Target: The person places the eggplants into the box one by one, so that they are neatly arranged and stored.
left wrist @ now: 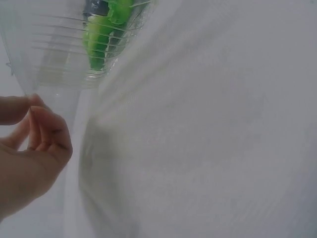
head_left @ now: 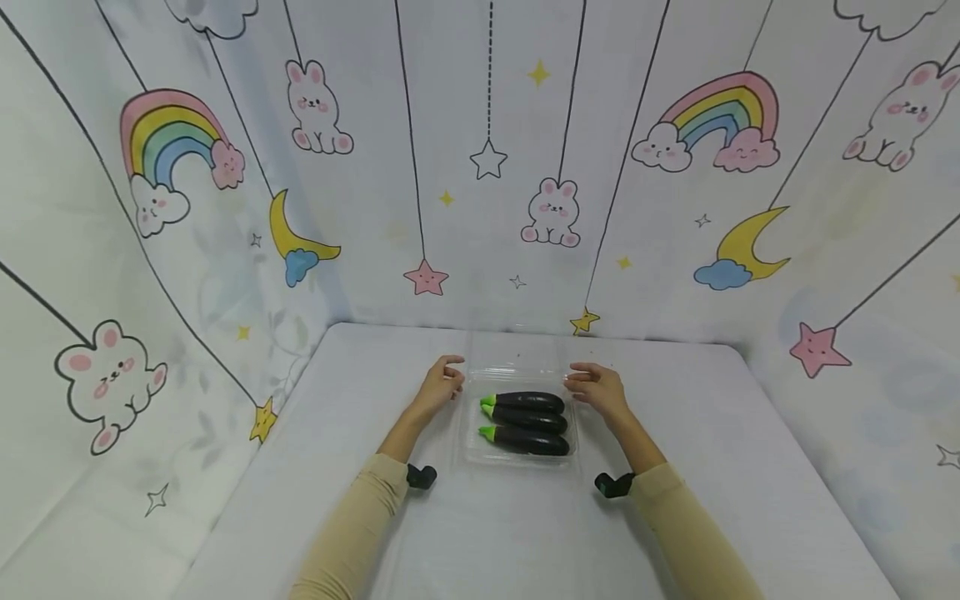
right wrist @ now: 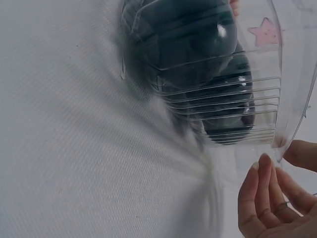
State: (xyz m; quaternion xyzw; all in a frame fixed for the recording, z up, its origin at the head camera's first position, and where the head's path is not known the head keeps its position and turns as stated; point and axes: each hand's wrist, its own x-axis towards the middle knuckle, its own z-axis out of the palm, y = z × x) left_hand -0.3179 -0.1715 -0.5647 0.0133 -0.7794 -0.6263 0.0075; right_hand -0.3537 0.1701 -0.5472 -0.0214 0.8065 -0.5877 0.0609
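Three dark eggplants [head_left: 528,419] with bright green caps lie side by side in a clear plastic box [head_left: 517,461]. A clear lid [head_left: 517,350] extends from the box's far side, faint against the white cloth. At the far left corner my left hand [head_left: 437,385] pinches the plastic edge between thumb and fingertips. Opposite it, my right hand [head_left: 600,389] has the far right corner, its rim passing between thumb and fingers in the right wrist view. Green caps [left wrist: 99,39] show through the ribbed wall in the left wrist view, dark eggplant bodies [right wrist: 188,44] in the right.
A white cloth covers the table [head_left: 360,392]. Behind and at both sides hang white curtains [head_left: 480,225] printed with rabbits, rainbows, moons and stars. Black wrist devices sit at both cuffs, the left one [head_left: 422,477] and the right one [head_left: 613,485].
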